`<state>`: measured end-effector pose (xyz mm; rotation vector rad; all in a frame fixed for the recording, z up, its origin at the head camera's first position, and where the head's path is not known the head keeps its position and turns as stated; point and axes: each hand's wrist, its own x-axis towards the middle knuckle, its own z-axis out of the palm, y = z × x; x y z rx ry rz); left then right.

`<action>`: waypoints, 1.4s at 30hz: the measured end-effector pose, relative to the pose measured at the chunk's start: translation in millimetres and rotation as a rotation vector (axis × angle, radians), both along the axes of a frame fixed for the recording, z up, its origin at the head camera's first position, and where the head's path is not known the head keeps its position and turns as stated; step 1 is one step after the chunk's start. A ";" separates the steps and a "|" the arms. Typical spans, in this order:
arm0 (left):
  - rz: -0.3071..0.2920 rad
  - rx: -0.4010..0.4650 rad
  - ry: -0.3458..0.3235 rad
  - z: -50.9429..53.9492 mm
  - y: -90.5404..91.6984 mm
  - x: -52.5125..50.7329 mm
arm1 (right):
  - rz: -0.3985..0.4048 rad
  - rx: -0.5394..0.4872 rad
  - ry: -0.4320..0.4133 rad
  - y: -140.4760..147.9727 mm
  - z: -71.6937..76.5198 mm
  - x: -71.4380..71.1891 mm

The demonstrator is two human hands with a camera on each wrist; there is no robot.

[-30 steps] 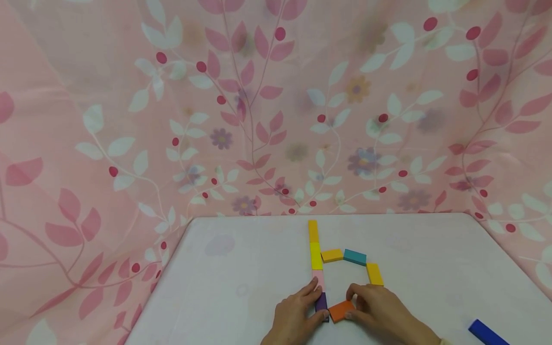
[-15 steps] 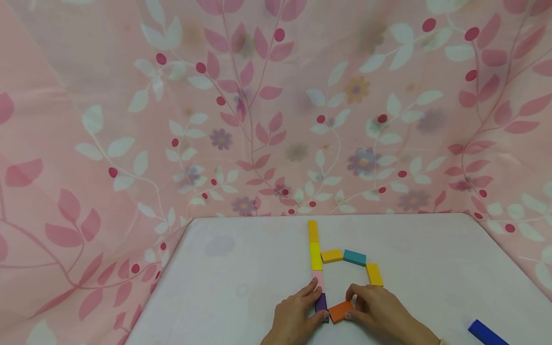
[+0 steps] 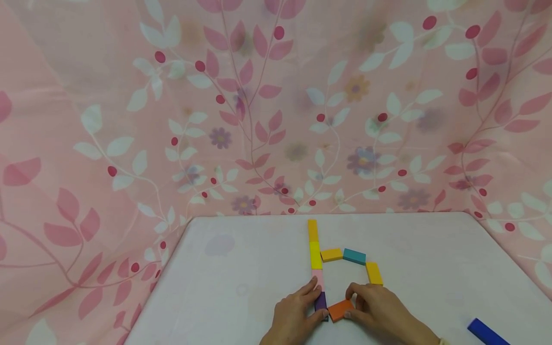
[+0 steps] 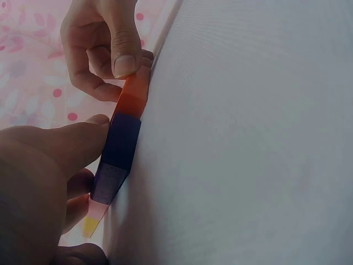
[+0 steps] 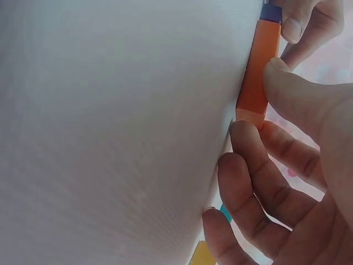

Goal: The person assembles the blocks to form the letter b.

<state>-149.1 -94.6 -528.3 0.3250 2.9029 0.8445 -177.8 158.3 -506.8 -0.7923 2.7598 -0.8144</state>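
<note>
My left hand (image 3: 295, 309) rests at a column of flat rectangular blocks in the head view. Its thumb touches the near end of the dark purple block (image 3: 321, 302), and its other fingertips touch the pink block (image 3: 317, 274). My right hand (image 3: 379, 306) pinches the orange block (image 3: 339, 310) between thumb and fingers. The orange block lies tilted, its left end against the purple one, or nearly so. In the left wrist view, the purple block (image 4: 122, 138) meets the orange block (image 4: 134, 91). The right wrist view shows the right thumb on the orange block's (image 5: 258, 72) side.
An orange-yellow block (image 3: 313, 231) and a yellow block (image 3: 316, 255) continue the column. An amber block (image 3: 331, 255), a teal block (image 3: 354, 256) and another yellow block (image 3: 373, 273) curve rightward. A blue block (image 3: 488, 331) lies right on the white table (image 3: 241, 268), before a floral cloth (image 3: 276, 120).
</note>
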 end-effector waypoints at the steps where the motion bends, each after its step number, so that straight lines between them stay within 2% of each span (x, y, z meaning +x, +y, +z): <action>1: 0.000 -0.001 0.000 0.2 0.1 -0.1 | 0.000 0.000 0.007 0.0 0.1 0.1; 8: 0.017 -0.001 -0.027 -0.1 0.4 -1.4 | 0.008 -0.011 0.028 0.4 -0.9 -0.5; 15: 0.002 -0.004 -0.003 -1.0 0.1 -0.9 | 0.012 -0.020 0.025 1.0 -2.0 0.2; 25: -0.005 0.003 -0.022 -0.5 -0.3 -1.9 | -0.018 -0.005 -0.030 0.1 -2.2 0.5; 31: -0.016 -0.001 -0.005 -0.5 -1.3 -1.3 | -0.016 0.001 -0.024 -0.2 -2.3 -0.7; 39: -0.013 0.015 -0.027 -2.0 -1.2 -2.0 | -0.026 -0.017 -0.041 6.8 2.2 2.8; 42: -0.011 0.019 -0.035 -1.4 -0.7 -2.6 | -0.068 -0.020 -0.059 17.3 8.9 3.2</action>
